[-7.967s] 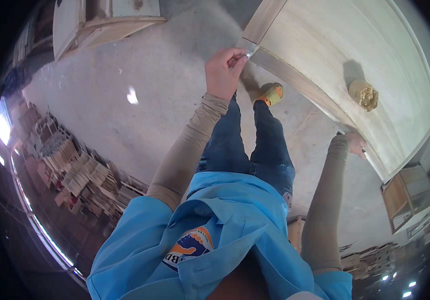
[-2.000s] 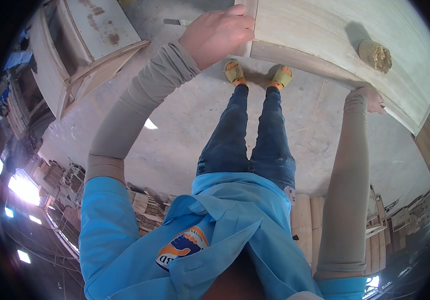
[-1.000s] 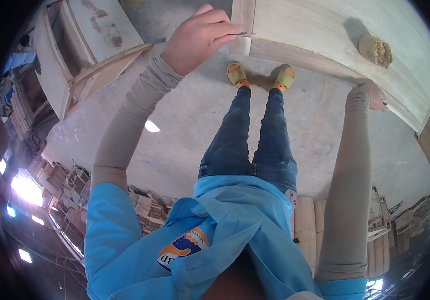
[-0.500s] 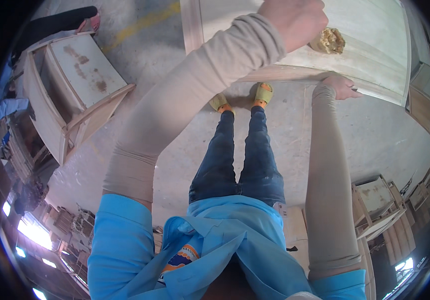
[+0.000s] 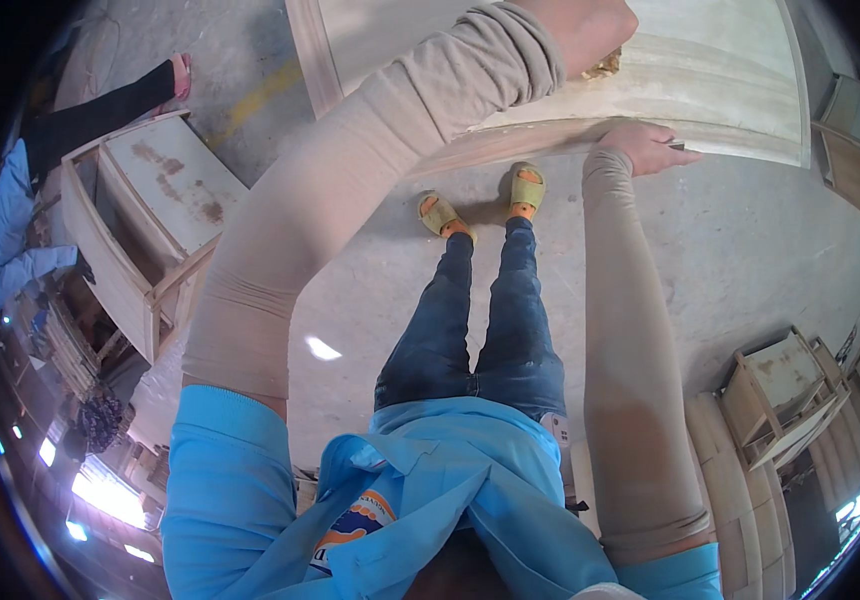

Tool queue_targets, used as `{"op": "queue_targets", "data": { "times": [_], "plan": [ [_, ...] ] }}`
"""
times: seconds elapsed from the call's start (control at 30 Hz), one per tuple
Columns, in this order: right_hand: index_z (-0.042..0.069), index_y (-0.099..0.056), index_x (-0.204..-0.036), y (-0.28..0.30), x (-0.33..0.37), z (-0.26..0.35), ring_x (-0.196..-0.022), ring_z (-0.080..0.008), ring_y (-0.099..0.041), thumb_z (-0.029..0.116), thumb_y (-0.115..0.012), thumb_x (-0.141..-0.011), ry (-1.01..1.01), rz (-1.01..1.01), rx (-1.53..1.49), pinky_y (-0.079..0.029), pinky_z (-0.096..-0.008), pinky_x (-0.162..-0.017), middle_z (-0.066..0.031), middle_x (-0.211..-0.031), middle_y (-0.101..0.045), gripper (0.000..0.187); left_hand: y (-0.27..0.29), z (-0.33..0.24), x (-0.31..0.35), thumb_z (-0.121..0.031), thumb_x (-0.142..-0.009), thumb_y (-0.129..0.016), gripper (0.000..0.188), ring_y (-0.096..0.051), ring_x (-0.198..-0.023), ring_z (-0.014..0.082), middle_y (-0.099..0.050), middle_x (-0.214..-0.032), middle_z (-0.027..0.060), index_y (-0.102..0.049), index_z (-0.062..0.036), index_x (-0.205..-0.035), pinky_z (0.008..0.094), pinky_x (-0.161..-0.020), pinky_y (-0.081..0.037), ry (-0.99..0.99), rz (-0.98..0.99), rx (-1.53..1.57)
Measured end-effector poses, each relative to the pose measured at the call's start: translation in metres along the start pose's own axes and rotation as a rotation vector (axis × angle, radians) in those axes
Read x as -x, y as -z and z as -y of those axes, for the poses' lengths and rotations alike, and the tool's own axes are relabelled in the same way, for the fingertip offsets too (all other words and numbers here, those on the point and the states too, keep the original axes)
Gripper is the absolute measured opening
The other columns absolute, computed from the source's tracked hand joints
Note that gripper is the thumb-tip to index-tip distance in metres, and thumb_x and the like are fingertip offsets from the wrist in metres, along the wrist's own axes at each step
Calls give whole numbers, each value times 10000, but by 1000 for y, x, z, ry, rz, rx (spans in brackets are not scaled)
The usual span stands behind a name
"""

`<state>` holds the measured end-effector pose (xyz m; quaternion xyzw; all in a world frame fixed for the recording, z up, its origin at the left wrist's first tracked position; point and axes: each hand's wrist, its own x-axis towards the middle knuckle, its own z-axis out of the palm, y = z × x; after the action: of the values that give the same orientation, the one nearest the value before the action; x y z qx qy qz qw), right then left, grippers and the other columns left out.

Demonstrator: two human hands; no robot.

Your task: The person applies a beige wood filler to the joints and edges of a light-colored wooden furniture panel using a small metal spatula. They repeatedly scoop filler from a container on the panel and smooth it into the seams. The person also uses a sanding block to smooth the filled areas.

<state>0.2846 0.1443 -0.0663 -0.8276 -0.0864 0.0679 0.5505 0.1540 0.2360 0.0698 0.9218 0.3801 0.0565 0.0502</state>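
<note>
My left hand [image 5: 590, 35] is closed over a pale wooden panel [image 5: 730, 70], its fingertips cut off by the upper edge of the picture. Whatever it may hold is hidden. A crumpled golden-brown lump [image 5: 605, 66] shows at the hand's lower right, mostly covered by it; I cannot tell whether they touch. At the panel's near edge, my right hand [image 5: 638, 150] pinches a small dark flat piece [image 5: 677, 146], partly hidden by the fingers.
Under the panel's near edge are my feet in yellow sandals [image 5: 527, 188]. To the left stands an unfinished wooden cabinet [image 5: 165, 170], with a person's dark-trousered leg [image 5: 100, 105] beyond it. More wooden furniture stands at the far right [image 5: 855, 160] and lower right [image 5: 775, 390].
The view has shifted, so the panel and my right hand appear farther left. Relative to the panel, my left hand has moved right, covering most of the golden-brown lump.
</note>
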Motion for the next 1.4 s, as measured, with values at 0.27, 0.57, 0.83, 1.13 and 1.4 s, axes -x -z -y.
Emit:
{"op": "queue_targets", "data": {
  "times": [0.27, 0.57, 0.83, 1.13, 1.4],
  "plan": [
    [-17, -97, -1519, -2, -4, -5, -1243, -397, -516, 78, -319, -996, 38, -15, 6, -477, -427, -1036, -302, -1424, -408, 576, -6, 4, 0, -138, -808, -621, 176, -721, -786, 327, -714, -808, 197, -738, -6, -803, 414, -682, -574, 39, 63, 67],
    [-7, -86, -1524, -3, -3, -10, -1240, -396, -524, 94, -325, -998, 1, 1, 16, -479, -428, -1046, -296, -1436, -403, 586, 24, 26, 31, -165, -745, -715, 143, -690, -761, 352, -703, -831, 199, -747, -52, -827, 434, -730, -544, 228, 58, 466],
    [7, -84, -1529, -1, 0, -2, -1218, -409, -539, 149, -311, -1005, -42, 5, 32, -489, -443, -1026, -307, -1423, -418, 588, 4, 54, 58, -96, -770, -750, 157, -691, -704, 228, -714, -812, 163, -740, -2, -896, 296, -626, -529, 364, 73, 990],
    [20, -64, -1530, 4, 10, 21, -1214, -422, -541, 143, -312, -1018, -119, 27, 124, -497, -464, -1028, -311, -1411, -431, 582, 37, 85, 218, -143, -901, -695, 148, -539, -667, 62, -650, -812, -18, -710, -26, -990, 215, -616, -450, 667, 41, 1118],
    [59, -107, -1530, -2, -8, -4, -1125, -434, -600, 205, -336, -1015, -74, -40, 210, -530, -487, -950, -303, -1300, -547, 582, 10, 87, 319, -117, -884, -695, 123, -562, -703, 82, -644, -813, 1, -716, -10, -942, 233, -647, -452, 753, -66, 922]
  ]
}}
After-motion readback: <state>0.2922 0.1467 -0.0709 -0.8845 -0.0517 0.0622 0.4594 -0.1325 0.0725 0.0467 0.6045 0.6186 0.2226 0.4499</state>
